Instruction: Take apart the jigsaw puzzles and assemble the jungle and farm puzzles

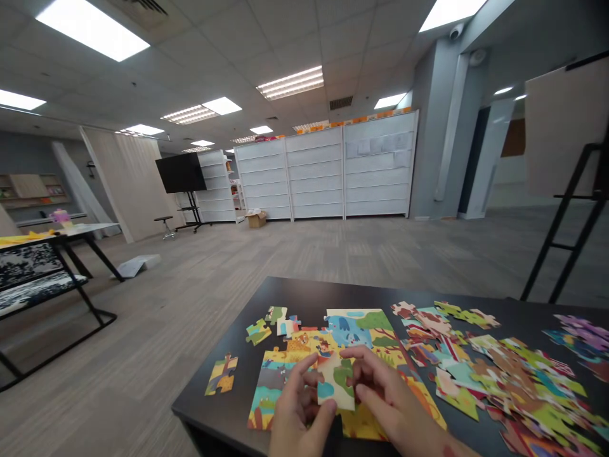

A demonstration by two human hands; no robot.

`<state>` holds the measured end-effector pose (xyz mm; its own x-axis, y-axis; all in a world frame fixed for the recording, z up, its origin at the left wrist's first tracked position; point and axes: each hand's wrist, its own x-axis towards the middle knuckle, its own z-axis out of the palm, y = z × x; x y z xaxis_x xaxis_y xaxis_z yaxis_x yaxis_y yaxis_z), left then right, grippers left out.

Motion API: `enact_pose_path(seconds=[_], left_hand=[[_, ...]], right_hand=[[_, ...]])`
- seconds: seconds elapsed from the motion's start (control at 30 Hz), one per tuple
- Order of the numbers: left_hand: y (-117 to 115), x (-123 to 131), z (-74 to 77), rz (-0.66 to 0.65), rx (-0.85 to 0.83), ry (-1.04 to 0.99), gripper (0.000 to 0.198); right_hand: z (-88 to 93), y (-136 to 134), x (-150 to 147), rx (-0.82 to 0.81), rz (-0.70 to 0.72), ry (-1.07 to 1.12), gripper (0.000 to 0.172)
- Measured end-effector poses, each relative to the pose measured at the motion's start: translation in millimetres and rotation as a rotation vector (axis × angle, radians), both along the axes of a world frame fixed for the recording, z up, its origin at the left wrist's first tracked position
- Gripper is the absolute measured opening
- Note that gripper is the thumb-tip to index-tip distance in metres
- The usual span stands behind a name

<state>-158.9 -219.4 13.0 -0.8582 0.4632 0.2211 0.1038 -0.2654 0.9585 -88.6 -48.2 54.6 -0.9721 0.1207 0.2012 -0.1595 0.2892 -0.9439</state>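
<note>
A jigsaw puzzle piece (339, 388) in cream, green and pale blue is held over a partly assembled jigsaw puzzle (271, 374). My left hand (301, 412) is closed on the piece's left side, thumb at its lower edge. On the opposite side, my right hand (387, 397) has its bent fingers and thumb at the right edge. The assembled part shows animals, trees and yellow ground, and both hands hide some of it. Near its upper left lie a few loose pieces (259, 331), and a single loose piece (222, 374) rests farther left.
Loose jigsaw pieces (514, 374) are heaped on the right of the dark table (228, 416); purple and blue ones (583, 336) lie at the far right. A black easel-like stand (566, 235) rises beyond. Another table (90, 230) stands left. White shelving (314, 174) lines the back.
</note>
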Motion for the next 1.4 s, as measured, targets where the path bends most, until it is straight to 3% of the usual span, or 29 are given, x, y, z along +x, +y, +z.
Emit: enact_pose_path(seconds=[0.23, 0.33, 0.43, 0.57, 0.67, 0.77, 0.87, 1.07, 1.2, 1.4], left_hand=[[6.3, -0.3, -13.1, 0.026, 0.082, -0.034, 0.07], [5.6, -0.6, -8.2, 0.106, 0.088, -0.008, 0.068], [1.2, -3.5, 1.4, 0.246, 0.102, 0.006, 0.061], [-7.1, -10.5, 10.2, 0.333, 0.116, -0.025, 0.053], [-14.8, -16.0, 12.5, 0.267, 0.045, 0.006, 0.043], [-22.2, -19.5, 15.0, 0.148, -0.098, 0.183, 0.031], [-24.8, -18.8, 17.8, 0.068, -0.192, 0.296, 0.026], [-17.3, -9.7, 16.4, 0.039, -0.178, 0.254, 0.027], [-17.9, -8.4, 15.1, 0.085, -0.102, 0.086, 0.039], [-31.8, -17.6, 19.6, 0.195, -0.19, 0.142, 0.039]], right_hand=[[1.3, -1.0, 0.5, 0.002, 0.002, 0.01, 0.033], [4.2, -0.8, 3.0, 0.027, 0.0, 0.013, 0.028], [9.4, -0.9, 6.4, 0.193, 0.0, -0.019, 0.018], [12.4, -1.4, 7.2, 0.33, 0.02, -0.032, 0.024], [12.0, -1.4, 4.3, 0.264, -0.04, 0.029, 0.025], [10.7, -2.2, 1.7, 0.245, -0.091, 0.046, 0.033], [7.2, -5.5, 1.3, 0.281, -0.026, 0.016, 0.032], [7.6, -12.7, 4.8, 0.242, 0.176, -0.114, 0.051], [11.1, -12.4, 5.0, 0.194, 0.171, -0.146, 0.045], [2.3, -7.2, -2.5, -0.033, 0.081, -0.152, 0.049]])
